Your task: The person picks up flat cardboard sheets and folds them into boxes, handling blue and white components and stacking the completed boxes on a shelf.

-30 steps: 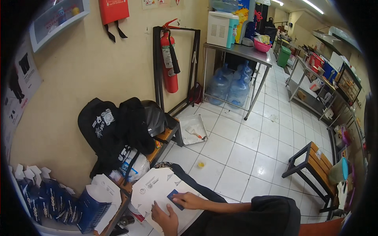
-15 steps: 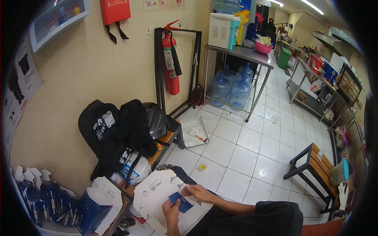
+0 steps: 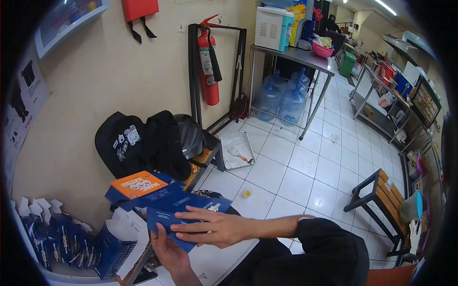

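Note:
A partly folded blue cardboard carton [image 3: 167, 196] with an orange end panel [image 3: 139, 185] is held up over my lap, tilted toward the far left. My left hand [image 3: 171, 255] grips its near edge from below, the thumb on the blue face and the other fingers mostly hidden behind. Across the blue panel lies my right hand [image 3: 212, 229], flat, with its fingers stretched out and slightly apart. Under both hands a white sheet of cardboard [image 3: 222, 261] rests on my lap.
Several folded blue cartons [image 3: 62, 245] stand at the lower left beside a larger blue and white carton [image 3: 114, 252]. A black bag [image 3: 126, 143] and helmet [image 3: 188, 138] sit on the bench. A brush tray [image 3: 238, 148] and yellow cup [image 3: 246, 193] are on the floor; a stool [image 3: 384, 202] stands right.
The white inner side faced up on my lap; now the blue and orange outside shows, raised to the left. My right hand has gone from a small blue flap to lying flat across the panel.

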Available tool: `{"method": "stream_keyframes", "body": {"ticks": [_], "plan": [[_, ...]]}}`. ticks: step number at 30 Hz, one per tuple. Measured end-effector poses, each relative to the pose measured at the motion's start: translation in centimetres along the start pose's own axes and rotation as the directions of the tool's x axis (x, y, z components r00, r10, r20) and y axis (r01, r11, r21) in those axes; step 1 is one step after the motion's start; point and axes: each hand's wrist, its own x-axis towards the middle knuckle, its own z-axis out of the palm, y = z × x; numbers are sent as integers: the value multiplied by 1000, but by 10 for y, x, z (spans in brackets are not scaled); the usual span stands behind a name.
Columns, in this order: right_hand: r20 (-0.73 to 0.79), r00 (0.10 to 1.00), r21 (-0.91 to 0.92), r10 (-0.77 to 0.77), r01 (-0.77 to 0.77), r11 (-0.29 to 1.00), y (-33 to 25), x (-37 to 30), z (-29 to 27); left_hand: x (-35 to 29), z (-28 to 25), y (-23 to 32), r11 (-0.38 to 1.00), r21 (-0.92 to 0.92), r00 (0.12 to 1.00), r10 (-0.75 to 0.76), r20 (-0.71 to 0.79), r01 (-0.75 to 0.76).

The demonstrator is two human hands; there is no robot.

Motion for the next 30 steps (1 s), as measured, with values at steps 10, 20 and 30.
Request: {"method": "stream_keyframes", "body": {"ticks": [10, 20, 30], "plan": [[126, 987, -44, -103, 109, 993, 17, 28, -24, -2, -1, -14, 994, -31, 993, 106, -59, -108], [23, 996, -67, 85, -83, 994, 23, 19, 7, 4, -24, -27, 1000, -2, 978, 6, -207, -6], [-143, 967, -20, 212, -217, 976, 15, 31, 15, 7, -27, -13, 987, -116, 983, -123, -137, 108]]}}
